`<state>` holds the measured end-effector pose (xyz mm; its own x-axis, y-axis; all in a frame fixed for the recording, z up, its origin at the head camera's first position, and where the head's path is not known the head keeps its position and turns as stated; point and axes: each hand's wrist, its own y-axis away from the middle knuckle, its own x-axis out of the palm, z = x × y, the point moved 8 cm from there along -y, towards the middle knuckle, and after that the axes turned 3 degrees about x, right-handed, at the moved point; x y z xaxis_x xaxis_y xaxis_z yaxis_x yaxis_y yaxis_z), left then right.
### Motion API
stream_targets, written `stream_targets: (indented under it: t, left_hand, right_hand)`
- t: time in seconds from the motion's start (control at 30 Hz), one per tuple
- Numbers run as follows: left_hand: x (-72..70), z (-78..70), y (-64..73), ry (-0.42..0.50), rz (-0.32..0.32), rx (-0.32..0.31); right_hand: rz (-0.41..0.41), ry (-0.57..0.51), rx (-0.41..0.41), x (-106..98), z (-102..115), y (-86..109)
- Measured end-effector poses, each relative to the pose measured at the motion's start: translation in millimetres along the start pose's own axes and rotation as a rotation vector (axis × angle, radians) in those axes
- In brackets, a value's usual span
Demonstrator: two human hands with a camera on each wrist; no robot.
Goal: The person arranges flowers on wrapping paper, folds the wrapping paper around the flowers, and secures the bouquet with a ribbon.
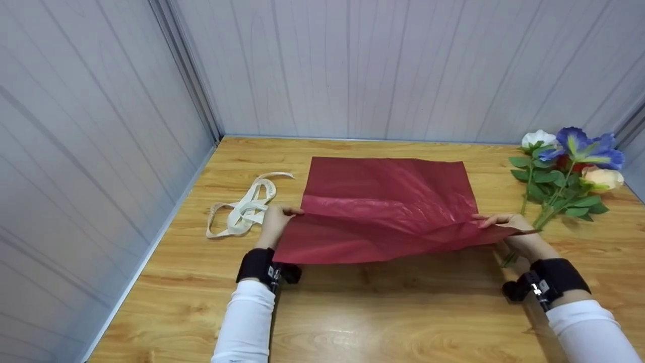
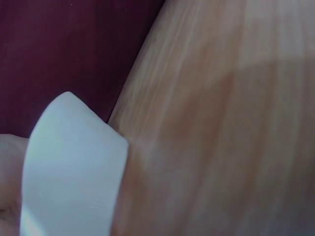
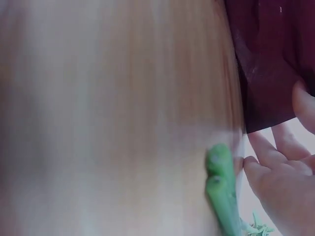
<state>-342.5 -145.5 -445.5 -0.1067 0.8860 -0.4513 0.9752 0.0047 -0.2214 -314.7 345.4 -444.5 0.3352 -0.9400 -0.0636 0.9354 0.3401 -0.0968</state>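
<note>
Fingers of the left hand [image 1: 274, 222] look pinched on the left edge of a dark red sheet [image 1: 383, 181], and the right hand [image 1: 516, 222] has the right edge between thumb and fingers, so both grips are narrow with just thin sheet in them. It sits mid-table, far part flat on the wood, near part lifted clear. What'd worry me: the bend across it looks wavy and wrinkled toward the right, so an uneven pull from the two sides could easily leave a crooked fold, and yanking might tear it if it's as flimsy as it looks. Also, the flower stems [image 3: 224, 191] run right under the right hand, so a careless wrist could drag the whole bunch [image 1: 559, 199] along. Pale ribbon [image 1: 236, 222] lies loose just beside the left hand, easy to snag. The table [image 1: 352, 312] is yellowish wood grain with a glare spot up front, and pale panelled walls [image 1: 322, 70] box in the back and sides.
</note>
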Motion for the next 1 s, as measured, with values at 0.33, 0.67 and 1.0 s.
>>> stream_targets:
  t: [0.33,0.67,1.0]
  left_hand:
    - [5.3,-3.5,-0.9,0.02,0.087,0.001]
    - [5.5,-1.2,1.1,-0.071,0.116,-0.094]
    - [8.5,-6.4,7.1,-0.125,0.328,-0.046]
  right_hand:
    - [0.033,0.259,0.126,-3,-2,0.6]
    - [-0.037,0.447,0.298,-1,-6,-1.7]
    - [0.047,0.527,0.275,7,-8,-2.2]
